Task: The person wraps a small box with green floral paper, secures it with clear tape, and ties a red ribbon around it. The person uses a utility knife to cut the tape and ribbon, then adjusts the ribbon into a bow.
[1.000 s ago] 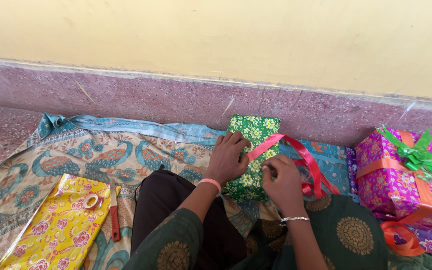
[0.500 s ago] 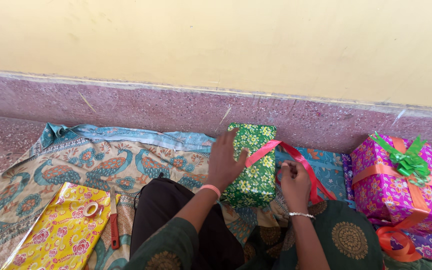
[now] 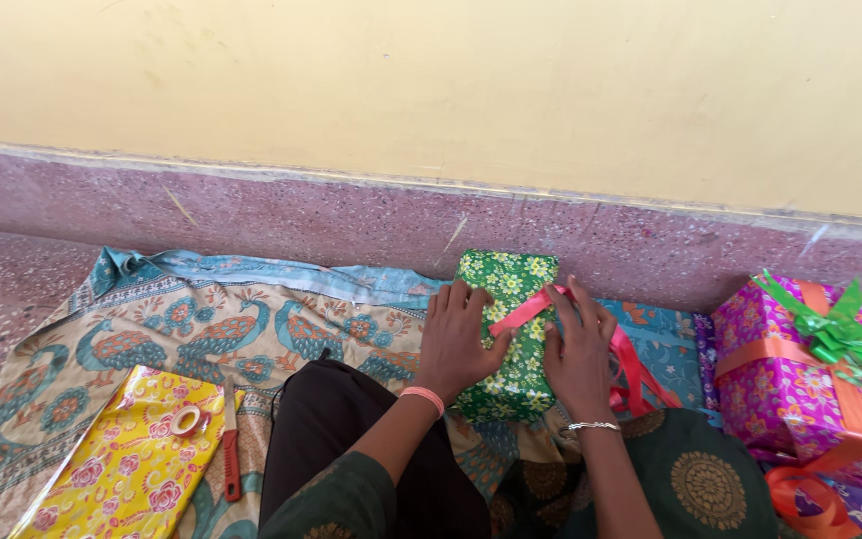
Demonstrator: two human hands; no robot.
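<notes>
a patterned cloth (image 3: 202, 329) with peacock motifs covers the floor below the wall, and the green box (image 3: 507, 334) wrapped in flowered paper sits on it at the middle, close to the speckled skirting. to the right of the green box stands a purple gift box (image 3: 800, 389) already tied with orange ribbon and a green bow (image 3: 830, 329). to the far left of the green box lies a sheet of yellow wrapping paper (image 3: 122, 469), with a tape roll (image 3: 188, 419) resting on it and a red-handled cutter (image 3: 230, 454) just beside its edge. the left hand (image 3: 456, 339) lies flat and spread on the green box's left side, pressing it down. the right hand (image 3: 576, 349) rests on the box's right side, fingers bent over the pink ribbon (image 3: 526, 309) that crosses the top; whether it pinches the ribbon or only pins it i cannot tell. the ribbon's loose loops trail to the right of the box. the ribbon looks slack, so it could slide off the corner or twist if the pressing hand lifts.
</notes>
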